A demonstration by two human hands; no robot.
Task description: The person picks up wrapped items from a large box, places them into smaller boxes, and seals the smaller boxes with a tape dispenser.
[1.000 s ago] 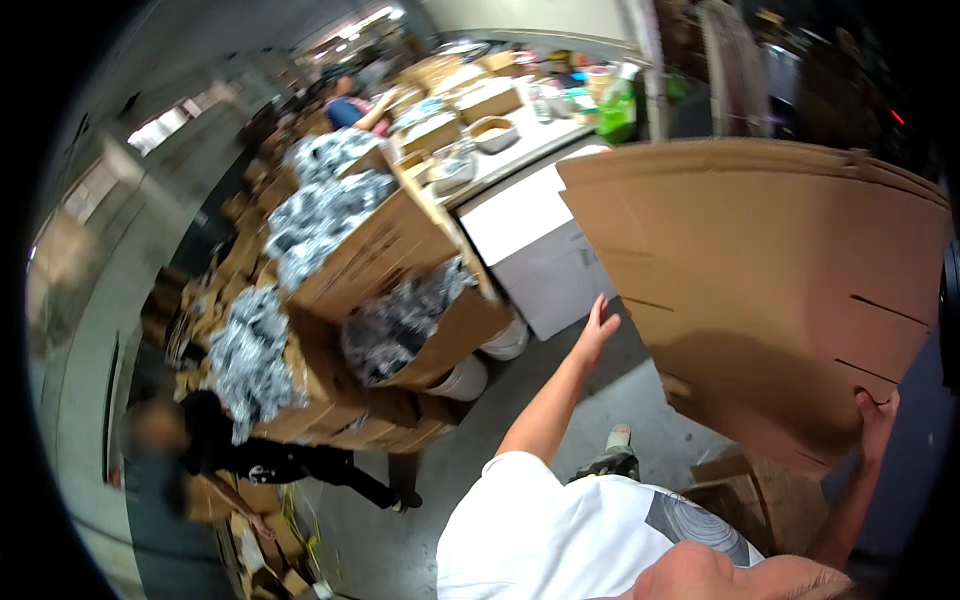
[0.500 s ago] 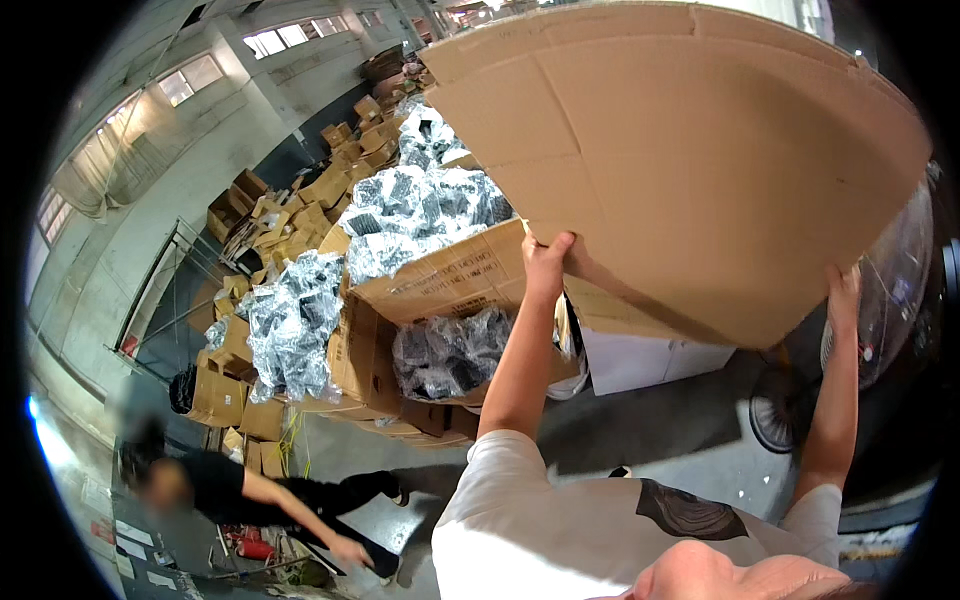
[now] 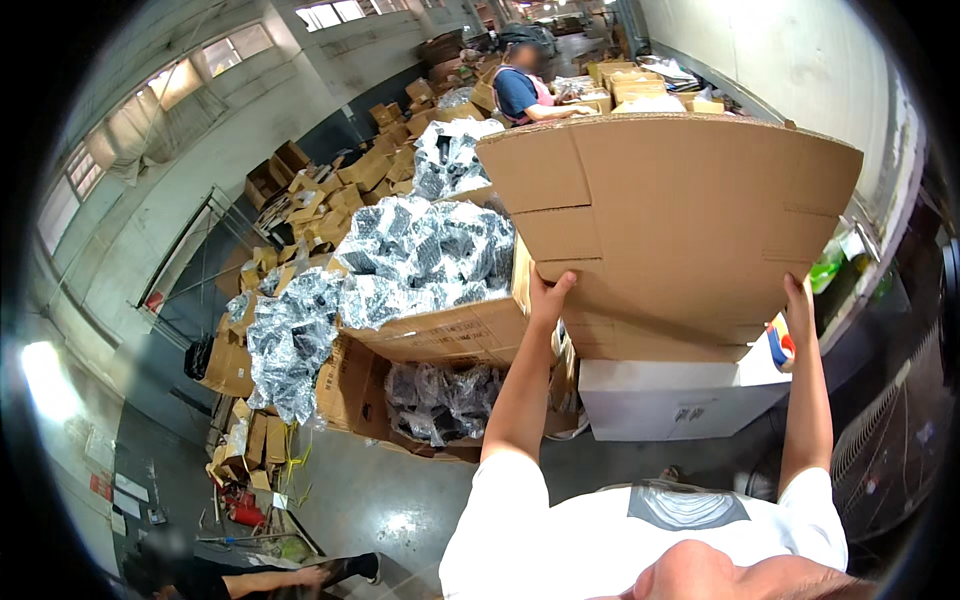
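A large brown flattened cardboard carton [image 3: 690, 220] stands upright in front of me, its corrugated top edge facing up. My left hand [image 3: 549, 296] is closed on its left edge, thumb on the near face. On the opposite edge my right hand [image 3: 797, 300] grips it too. A white box [image 3: 670, 410] is below the carton's lower part; whether the two touch is not clear. To the left of my left hand is an open carton [image 3: 445, 330] piled with dark items in clear plastic wrap [image 3: 425, 250].
More wrapped items [image 3: 292, 340] overflow a carton on the left, and others [image 3: 440, 400] fill a nearer box. Loose cartons [image 3: 330, 195] heap along the wall. A person in a pink apron [image 3: 530, 90] works behind. Another person's arm [image 3: 275, 580] shows lower left. A dark mesh guard [image 3: 880, 430] stands right.
The carton has come down and swung more upright, with both hands still on it. The white box and the aproned person now show. The person at lower left appears lower in view.
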